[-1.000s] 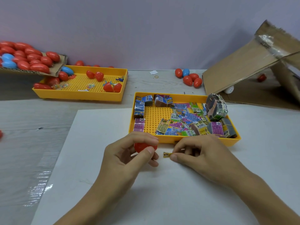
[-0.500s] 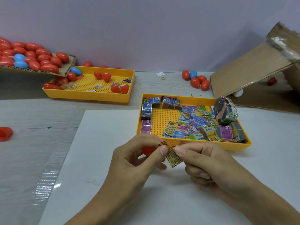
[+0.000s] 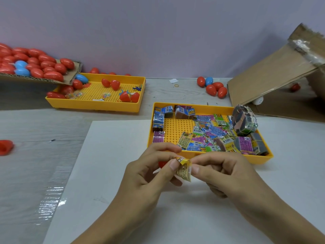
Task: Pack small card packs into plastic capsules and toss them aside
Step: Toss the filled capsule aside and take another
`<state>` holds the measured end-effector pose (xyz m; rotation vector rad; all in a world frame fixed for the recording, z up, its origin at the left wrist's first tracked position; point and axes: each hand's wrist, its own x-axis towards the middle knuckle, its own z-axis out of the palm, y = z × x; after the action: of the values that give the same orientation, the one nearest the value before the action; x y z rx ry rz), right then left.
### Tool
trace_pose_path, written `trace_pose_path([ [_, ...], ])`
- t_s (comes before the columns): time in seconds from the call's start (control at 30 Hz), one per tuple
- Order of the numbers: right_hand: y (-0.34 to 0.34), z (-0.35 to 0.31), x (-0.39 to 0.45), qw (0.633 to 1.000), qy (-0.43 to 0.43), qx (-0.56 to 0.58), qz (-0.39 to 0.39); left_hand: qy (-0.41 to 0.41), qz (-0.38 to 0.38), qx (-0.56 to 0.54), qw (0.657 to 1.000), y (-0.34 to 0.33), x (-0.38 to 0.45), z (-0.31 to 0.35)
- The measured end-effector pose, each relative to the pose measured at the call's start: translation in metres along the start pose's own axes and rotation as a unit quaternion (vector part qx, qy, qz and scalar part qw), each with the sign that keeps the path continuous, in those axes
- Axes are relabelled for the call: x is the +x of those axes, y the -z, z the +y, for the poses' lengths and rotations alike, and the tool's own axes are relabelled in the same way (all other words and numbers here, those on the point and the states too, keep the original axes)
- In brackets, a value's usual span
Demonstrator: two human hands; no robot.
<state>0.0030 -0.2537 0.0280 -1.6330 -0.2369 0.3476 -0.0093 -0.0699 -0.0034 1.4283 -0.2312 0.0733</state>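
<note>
While both pinch it, card pack (image 3: 183, 170) bridges left hand (image 3: 149, 175), right hand (image 3: 226, 175).

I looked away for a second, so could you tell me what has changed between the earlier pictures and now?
The right hand brought the small card pack across to the left hand; both now pinch it, turned upright and bent. The left hand still holds the red capsule half. The yellow tray of packs looks unchanged.

A small packing workbench — yellow trays (image 3: 98, 103) of card packs (image 3: 207, 132), heaped red capsules (image 3: 35, 66), cardboard (image 3: 274, 74).
</note>
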Motion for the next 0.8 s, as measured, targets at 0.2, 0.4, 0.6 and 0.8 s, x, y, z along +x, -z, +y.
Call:
trace_pose_path([
  [0.2, -0.0008, 0.0019, -0.0013, 0.998, 0.043, -0.035, 0.021, -0.014, -0.010, 0.015, 1.000, -0.0005, -0.0001, 0.0008],
  [0.4, -0.0007, 0.0029, -0.0008, 0.999, 0.033, -0.012, 0.015, -0.025, 0.040, 0.040, 0.998, -0.0028, 0.0004, 0.0027],
  [0.6, -0.0035, 0.0037, 0.0006, 0.998, -0.011, 0.047, 0.027, -0.011, 0.039, 0.010, 0.999, -0.0013, -0.0010, 0.0053],
  [0.8, -0.0010, 0.0026, 0.0011, 0.996, -0.015, 0.082, 0.006, 0.050, 0.005, -0.067, 0.996, 0.0040, 0.0007, 0.0078],
])
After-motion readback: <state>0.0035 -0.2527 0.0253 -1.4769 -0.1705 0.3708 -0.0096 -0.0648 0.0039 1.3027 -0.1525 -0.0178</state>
